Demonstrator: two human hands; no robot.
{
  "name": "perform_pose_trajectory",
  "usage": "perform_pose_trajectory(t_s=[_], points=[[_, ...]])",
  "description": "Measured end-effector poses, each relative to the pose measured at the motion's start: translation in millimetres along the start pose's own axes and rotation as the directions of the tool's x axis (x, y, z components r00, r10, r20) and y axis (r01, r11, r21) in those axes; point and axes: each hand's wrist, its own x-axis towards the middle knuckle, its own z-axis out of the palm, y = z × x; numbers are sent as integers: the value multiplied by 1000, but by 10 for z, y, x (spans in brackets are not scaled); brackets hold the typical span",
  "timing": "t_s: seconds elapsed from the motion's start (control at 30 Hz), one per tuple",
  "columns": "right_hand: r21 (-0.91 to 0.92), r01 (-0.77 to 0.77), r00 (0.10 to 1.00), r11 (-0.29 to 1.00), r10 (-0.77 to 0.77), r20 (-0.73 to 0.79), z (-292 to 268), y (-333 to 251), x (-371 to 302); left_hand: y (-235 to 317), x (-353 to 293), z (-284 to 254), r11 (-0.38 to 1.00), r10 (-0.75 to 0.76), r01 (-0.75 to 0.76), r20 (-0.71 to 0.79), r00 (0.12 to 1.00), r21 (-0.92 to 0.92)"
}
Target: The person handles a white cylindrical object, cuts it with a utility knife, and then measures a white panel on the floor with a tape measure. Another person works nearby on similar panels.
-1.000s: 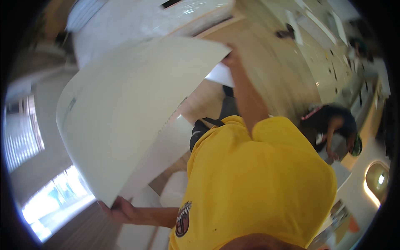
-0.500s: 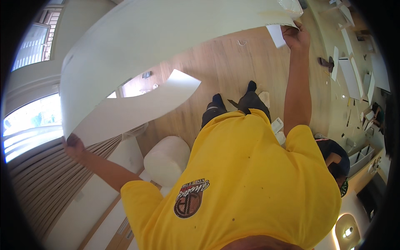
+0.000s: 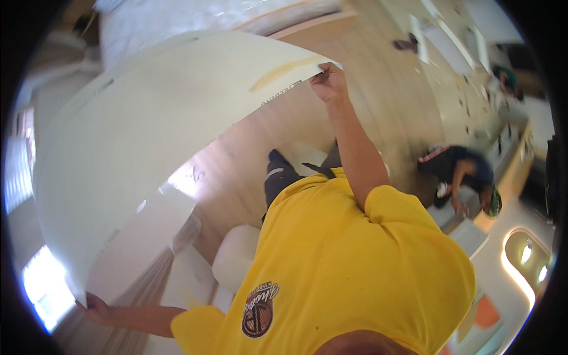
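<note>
- Your right hand (image 3: 329,83) pinches the near edge of the large pale sheet (image 3: 142,118) close to one corner, fingers closed on a narrow strip.
- Your left hand (image 3: 97,310), arm stretched well out to the side, pinches the sheet at its other near corner; just how the fingers sit is too small to tell.
- The sheet bows in a broad curve between and beyond your hands, filling the upper left of your view, with a yellowish patch (image 3: 284,72) near your right grip.
- With only two corners held, a springy sheet could twist free or crease, likely if one hand pulls harder.
- The curtain (image 3: 139,284) and white rounded seat-like object (image 3: 236,254) lie on your left; a low swing could snag or knock them.
- The sheet hides much of what lies ahead, so its far edge could catch the plastic-wrapped item (image 3: 207,18).
- A crouching co-worker (image 3: 467,171) is to your right; turning that way carelessly might bring the sheet against them.
</note>
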Motion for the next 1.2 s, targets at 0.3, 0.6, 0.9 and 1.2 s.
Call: perform_pose_trajectory(t_s=[0.3,0.6,0.9,1.2], points=[[-343,546,795,764,-602,-77,-574,-3217,-1315,-2466,-2317,1068,811,-552,585,355,754,19],[-598,614,701,515,-705,112,-41,-5212,-1966,-4889,-5026,2237,146,-986,934,31,165,-327],[-743,393,903,542,-381,199,-611,-4690,-1315,-4599,-6545,3200,48,-999,677,20,48,734],[-579,456,772,676,-624,-121,-994,-4185,-1008,-4607,-5917,2925,81,-976,648,-72,206,757]])
